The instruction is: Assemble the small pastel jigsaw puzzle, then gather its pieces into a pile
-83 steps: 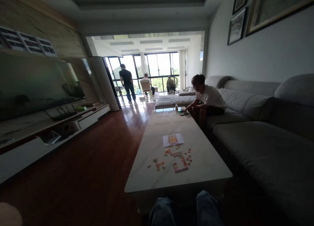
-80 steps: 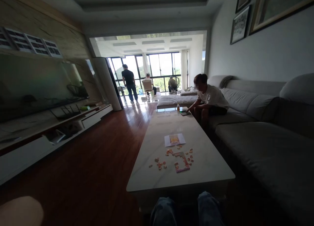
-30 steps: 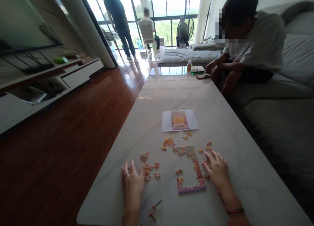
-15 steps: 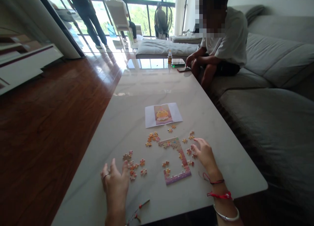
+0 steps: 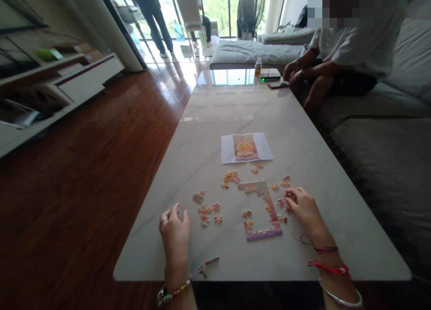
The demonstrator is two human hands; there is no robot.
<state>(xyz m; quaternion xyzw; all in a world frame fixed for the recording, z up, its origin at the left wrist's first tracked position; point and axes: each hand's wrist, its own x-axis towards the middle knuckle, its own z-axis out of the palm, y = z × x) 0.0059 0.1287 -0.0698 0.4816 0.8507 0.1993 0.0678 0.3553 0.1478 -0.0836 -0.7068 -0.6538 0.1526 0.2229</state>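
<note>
A partly assembled jigsaw puzzle lies on the white table, its joined pieces forming a top strip, right side and purple bottom edge. My right hand is to its right, thumb and fingers closed around a small pinkish puzzle piece, mostly hidden by the fingertips. Close by are other loose pieces. My left hand rests on the table, fingers apart and holding nothing, left of a cluster of orange-pink pieces. More yellow pieces sit above the puzzle's left corner.
Beyond the puzzle lies a creased paper with a printed yellow character. At the table's far end stand a bottle and phones. A person sits on the grey sofa at right. Beaded cord hangs near my left wrist.
The view has turned left, shifting everything rightward. My right hand's fingers have drawn together at a loose piece. My left hand has pulled back slightly from the orange-pink cluster.
</note>
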